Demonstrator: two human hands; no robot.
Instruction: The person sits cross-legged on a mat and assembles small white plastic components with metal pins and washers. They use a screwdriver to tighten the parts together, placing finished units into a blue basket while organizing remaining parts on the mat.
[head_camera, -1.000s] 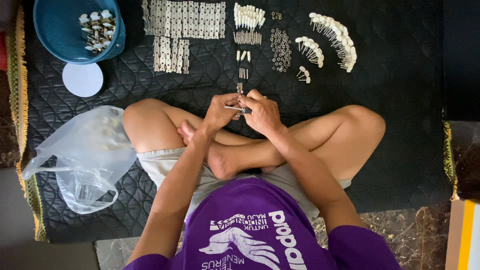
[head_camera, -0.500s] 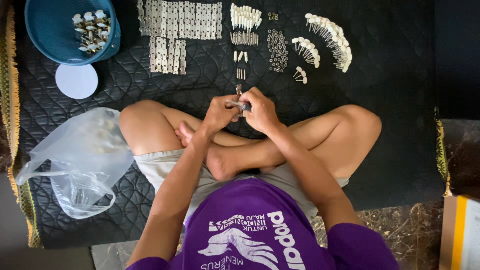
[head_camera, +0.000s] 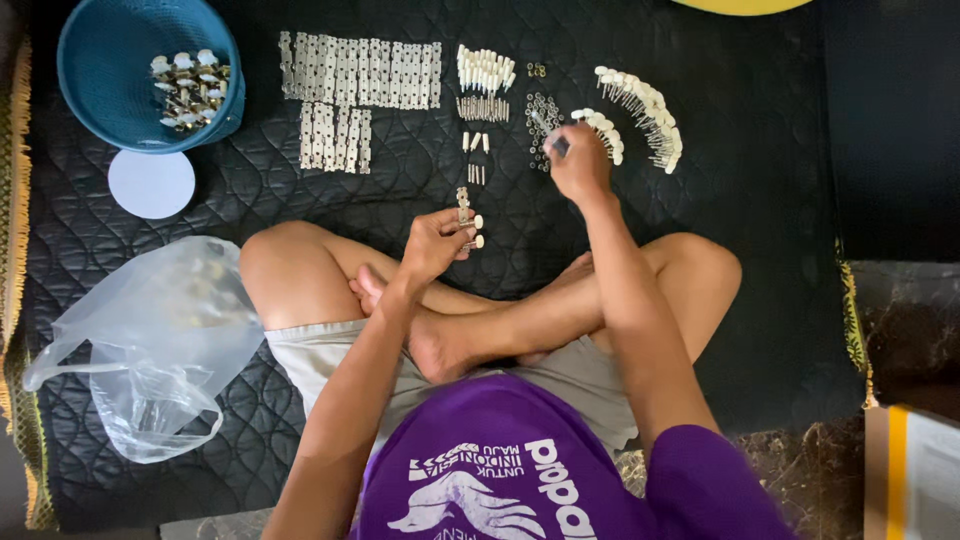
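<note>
**Reaching for small parts over the quilted mat**

Watching from the head view, I see the person sitting cross-legged on a black quilted mat (head_camera: 780, 260). The left hand (head_camera: 435, 240) has its grip closed on a metal strip with white knobs (head_camera: 466, 222), held just above the knee. The right hand (head_camera: 578, 160) is stretched forward, fingers pinched on a small metal tool (head_camera: 548, 135) whose tip sits among a cluster of small metal rings (head_camera: 538, 108). Just beside that hand lies a curved row of white-headed pegs (head_camera: 645, 105), with a shorter row nearer the knuckles.

Further left on the mat I see a neat bunch of white pegs (head_camera: 484, 68) above a line of short metal pins (head_camera: 482, 108), then flat metal plates (head_camera: 360, 72) laid side by side in two groups. A blue basket (head_camera: 95, 110) in the top left corner holds finished white-knobbed pieces, and a white round lid (head_camera: 150, 184) lies just below it. A clear plastic bag (head_camera: 150, 340) rests beside the left thigh.
</note>
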